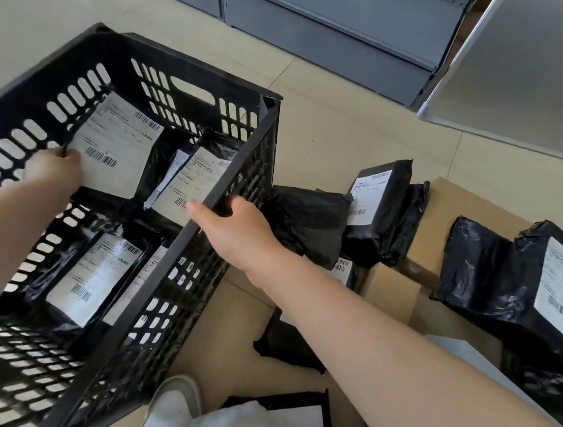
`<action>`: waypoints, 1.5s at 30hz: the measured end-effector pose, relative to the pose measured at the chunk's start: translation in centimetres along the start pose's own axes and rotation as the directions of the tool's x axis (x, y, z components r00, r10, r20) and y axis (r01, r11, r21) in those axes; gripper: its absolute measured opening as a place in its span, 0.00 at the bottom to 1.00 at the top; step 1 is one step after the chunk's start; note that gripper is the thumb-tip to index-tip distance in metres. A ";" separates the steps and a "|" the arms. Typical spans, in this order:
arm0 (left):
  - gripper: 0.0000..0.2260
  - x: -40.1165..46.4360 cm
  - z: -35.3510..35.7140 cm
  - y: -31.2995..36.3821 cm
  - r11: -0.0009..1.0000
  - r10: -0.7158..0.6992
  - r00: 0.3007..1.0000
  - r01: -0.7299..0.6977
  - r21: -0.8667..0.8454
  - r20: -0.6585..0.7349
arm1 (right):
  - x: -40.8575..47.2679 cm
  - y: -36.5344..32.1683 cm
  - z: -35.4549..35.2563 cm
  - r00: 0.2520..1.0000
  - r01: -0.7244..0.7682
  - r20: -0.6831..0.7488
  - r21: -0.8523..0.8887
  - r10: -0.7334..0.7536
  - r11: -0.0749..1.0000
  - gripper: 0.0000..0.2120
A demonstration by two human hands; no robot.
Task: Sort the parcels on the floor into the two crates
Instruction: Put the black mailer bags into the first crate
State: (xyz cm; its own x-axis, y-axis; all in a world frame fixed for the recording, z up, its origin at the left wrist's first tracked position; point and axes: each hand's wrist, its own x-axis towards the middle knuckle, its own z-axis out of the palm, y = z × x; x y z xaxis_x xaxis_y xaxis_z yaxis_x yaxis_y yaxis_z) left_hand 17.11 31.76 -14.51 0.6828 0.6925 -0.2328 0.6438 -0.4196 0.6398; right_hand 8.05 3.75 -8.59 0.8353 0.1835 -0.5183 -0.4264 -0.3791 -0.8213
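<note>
The left hand pinches the lower corner of a glossy black poly-bag parcel with a white barcode label, inside the slotted black plastic crate. The right hand grips the crate's rigid near rim, fingers curled over it. Beyond that hand, crinkled black parcels lie on flattened cardboard; a second crate, further right, is cut off.

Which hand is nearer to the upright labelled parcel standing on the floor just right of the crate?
Right. The right hand grips the crate rim, one black parcel short of the upright parcel. The left hand is inside the crate, holding another parcel.
</note>
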 end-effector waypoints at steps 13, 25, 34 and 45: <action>0.23 -0.9 3.7 0.0 0.985 0.113 0.980 -0.132 0.108 0.166 | 0.9 0.5 0.1 1.000 0.015 0.018 0.012 -0.015 1.000 0.31; 0.29 0.0 6.0 -0.7 0.887 0.158 0.921 -0.291 0.360 0.356 | 1.1 0.9 0.4 1.000 0.026 0.013 0.045 -0.027 0.999 0.28; 0.36 -1.0 6.0 0.3 0.805 0.236 0.941 -0.330 0.493 0.244 | 1.0 0.8 0.2 0.999 0.026 0.035 0.021 -0.027 0.999 0.40; 0.25 -6.6 5.2 5.8 0.968 0.247 0.899 -0.247 -0.045 0.361 | -0.2 1.2 -3.3 0.998 -0.044 0.035 -0.078 0.047 0.996 0.46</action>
State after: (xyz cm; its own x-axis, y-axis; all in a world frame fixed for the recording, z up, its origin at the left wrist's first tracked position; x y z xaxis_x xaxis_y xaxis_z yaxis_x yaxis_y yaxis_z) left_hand 18.12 21.65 -13.07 0.8975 0.3077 -0.3159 0.4387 -0.5509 0.7099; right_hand 8.57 0.25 -8.70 0.8019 0.1973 -0.5640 -0.4341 -0.4563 -0.7768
